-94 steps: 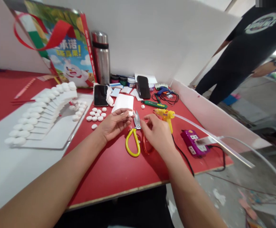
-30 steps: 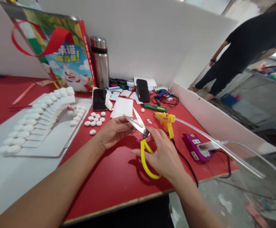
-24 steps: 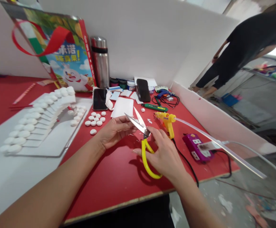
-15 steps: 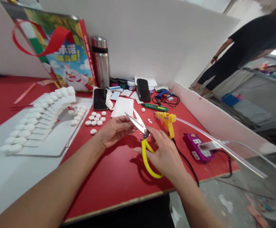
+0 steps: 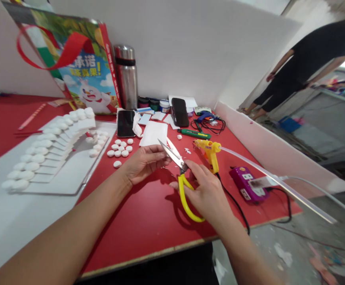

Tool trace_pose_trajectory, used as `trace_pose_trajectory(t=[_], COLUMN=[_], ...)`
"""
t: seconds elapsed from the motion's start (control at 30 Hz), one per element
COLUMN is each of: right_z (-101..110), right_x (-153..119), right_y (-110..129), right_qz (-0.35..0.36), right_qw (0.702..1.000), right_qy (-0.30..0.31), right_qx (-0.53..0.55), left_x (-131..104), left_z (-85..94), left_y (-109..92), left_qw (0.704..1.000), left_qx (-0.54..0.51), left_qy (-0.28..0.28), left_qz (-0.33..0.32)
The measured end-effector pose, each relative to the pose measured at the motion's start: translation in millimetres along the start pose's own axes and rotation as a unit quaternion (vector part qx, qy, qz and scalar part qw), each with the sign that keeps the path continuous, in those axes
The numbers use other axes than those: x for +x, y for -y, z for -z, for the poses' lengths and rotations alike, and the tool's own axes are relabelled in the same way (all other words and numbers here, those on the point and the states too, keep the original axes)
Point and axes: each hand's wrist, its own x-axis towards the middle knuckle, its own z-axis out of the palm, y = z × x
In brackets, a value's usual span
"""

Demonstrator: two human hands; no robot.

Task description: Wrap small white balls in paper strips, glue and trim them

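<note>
My right hand (image 5: pixel 206 190) grips yellow-handled scissors (image 5: pixel 187 202), with the thumb and fingers around the handles. Their blades point up and away, a little apart. Beside the blades, the fingertips of my left hand (image 5: pixel 145 162) are pinched together; whatever they hold is too small and hidden to make out. Small white scraps (image 5: pixel 187 151) lie on the red table just past the scissors. Beyond my hands is a white sheet of paper (image 5: pixel 154 133). Several round white pieces (image 5: pixel 119 148) are grouped left of it.
At left, a curved white stepped model (image 5: pixel 53 152) edged with white discs rests on white board. A yellow glue gun (image 5: pixel 209 148) with a long clear stick and a purple power box (image 5: pixel 246 184) are at right. Behind stand a steel flask (image 5: pixel 126 79) and bag (image 5: pixel 83 71); phones and a green cutter (image 5: pixel 194 133) lie nearby.
The scissor blades look slightly closer together. My hands keep nearly the same place. In the background, the person at the right has shifted a little.
</note>
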Motion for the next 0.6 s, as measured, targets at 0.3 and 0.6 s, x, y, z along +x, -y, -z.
trace_pose_trajectory(t=[0.3,0.6], right_z=[3,14], right_x=[-1,4], right_y=[-9,-3], right_qz=[-0.024,-0.107], right_qw=[0.999,0.992], right_qy=[0.003,0.042], right_qx=[0.028,0.055], left_x=[0,-2], left_z=[2.0,-0.9], left_y=[0,0], left_qw=[1.000,1.000], left_qx=[-0.006,-0.007], left_qy=[0.009,0.015], left_qz=[0.009,-0.022])
